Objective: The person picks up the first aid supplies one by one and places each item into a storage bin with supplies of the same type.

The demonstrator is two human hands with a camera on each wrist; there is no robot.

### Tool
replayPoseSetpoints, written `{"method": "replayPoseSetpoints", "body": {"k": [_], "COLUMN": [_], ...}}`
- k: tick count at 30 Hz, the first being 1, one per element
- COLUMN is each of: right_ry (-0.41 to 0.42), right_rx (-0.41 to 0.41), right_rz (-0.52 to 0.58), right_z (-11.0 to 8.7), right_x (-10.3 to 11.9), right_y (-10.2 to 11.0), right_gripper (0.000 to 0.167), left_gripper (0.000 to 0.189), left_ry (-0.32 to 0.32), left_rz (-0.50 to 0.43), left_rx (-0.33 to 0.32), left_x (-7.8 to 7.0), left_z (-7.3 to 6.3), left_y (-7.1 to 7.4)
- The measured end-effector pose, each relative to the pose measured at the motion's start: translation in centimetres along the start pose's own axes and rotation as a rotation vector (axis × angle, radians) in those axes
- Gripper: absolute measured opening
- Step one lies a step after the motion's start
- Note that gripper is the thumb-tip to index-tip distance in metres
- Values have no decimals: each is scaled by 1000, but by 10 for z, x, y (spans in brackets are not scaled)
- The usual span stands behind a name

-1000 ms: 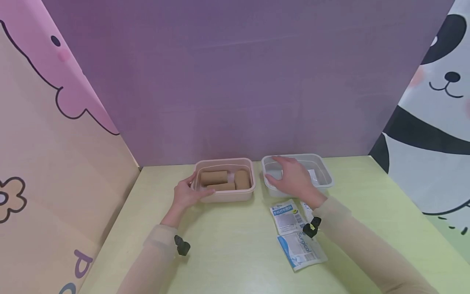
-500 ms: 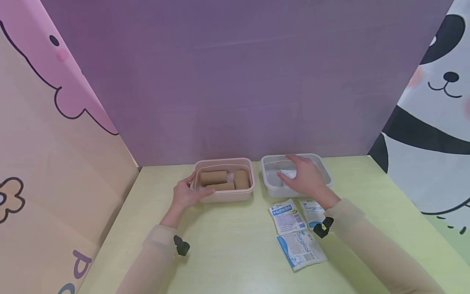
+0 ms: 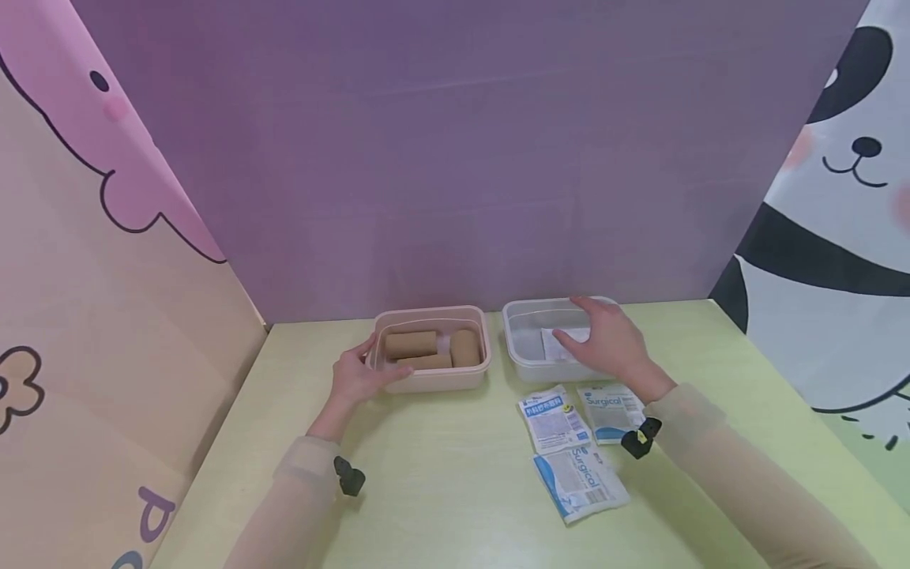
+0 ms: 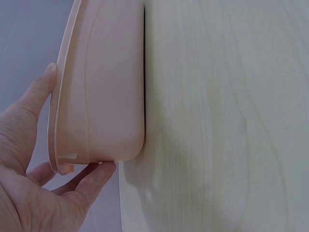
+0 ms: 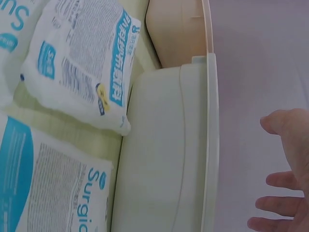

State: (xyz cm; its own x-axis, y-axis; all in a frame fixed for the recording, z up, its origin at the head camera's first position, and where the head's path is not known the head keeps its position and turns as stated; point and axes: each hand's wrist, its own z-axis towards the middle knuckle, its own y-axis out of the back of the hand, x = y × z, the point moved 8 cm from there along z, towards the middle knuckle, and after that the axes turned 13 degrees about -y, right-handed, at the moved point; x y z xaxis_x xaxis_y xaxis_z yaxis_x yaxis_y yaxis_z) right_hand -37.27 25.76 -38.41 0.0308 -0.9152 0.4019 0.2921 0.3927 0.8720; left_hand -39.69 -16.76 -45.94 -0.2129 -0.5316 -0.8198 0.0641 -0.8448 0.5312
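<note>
My left hand (image 3: 358, 378) holds the left end of a pink plastic box (image 3: 430, 382), its thumb along the near rim and its fingers at the end wall. Inside lie several brown bandage rolls (image 3: 412, 343). To the right stands a whitish plastic box (image 3: 524, 370) with a white packet (image 3: 554, 345) on its floor, partly covered by the hand. Over this box's right half is my right hand (image 3: 614, 345), fingers spread and holding nothing. In the right wrist view the thumb and fingers stand apart from the rim.
In front of the whitish box, three printed packets lie on the pale yellow table (image 3: 441, 474): a blue-labelled packet (image 3: 556, 419), a Surgical packet (image 3: 581, 484) below it, and another Surgical packet (image 3: 611, 411) near the right wrist. A purple wall (image 3: 441, 158) rises behind both boxes.
My right hand has moved rightward over the whitish box, uncovering more of the white packet inside and the right-hand Surgical packet on the table. My left hand has stayed at the pink box.
</note>
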Motion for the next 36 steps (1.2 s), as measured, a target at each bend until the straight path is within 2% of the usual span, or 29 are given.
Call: {"method": "replayPoseSetpoints", "body": {"k": [21, 28, 36], "right_ry": [-89, -92, -94], "right_rx": [22, 0, 5], "right_rz": [-27, -16, -5], "right_z": [1, 0, -3], "right_x": [-37, -50, -61], "right_y": [10, 14, 14], "right_gripper": [78, 77, 79], "left_gripper": [104, 105, 103], "left_ry": [3, -10, 4], "left_rz": [-6, -6, -5], "left_rx": [10, 5, 7], "left_x": [2, 0, 2], "left_z": [1, 1, 1], "left_y": [-1, 0, 1]}}
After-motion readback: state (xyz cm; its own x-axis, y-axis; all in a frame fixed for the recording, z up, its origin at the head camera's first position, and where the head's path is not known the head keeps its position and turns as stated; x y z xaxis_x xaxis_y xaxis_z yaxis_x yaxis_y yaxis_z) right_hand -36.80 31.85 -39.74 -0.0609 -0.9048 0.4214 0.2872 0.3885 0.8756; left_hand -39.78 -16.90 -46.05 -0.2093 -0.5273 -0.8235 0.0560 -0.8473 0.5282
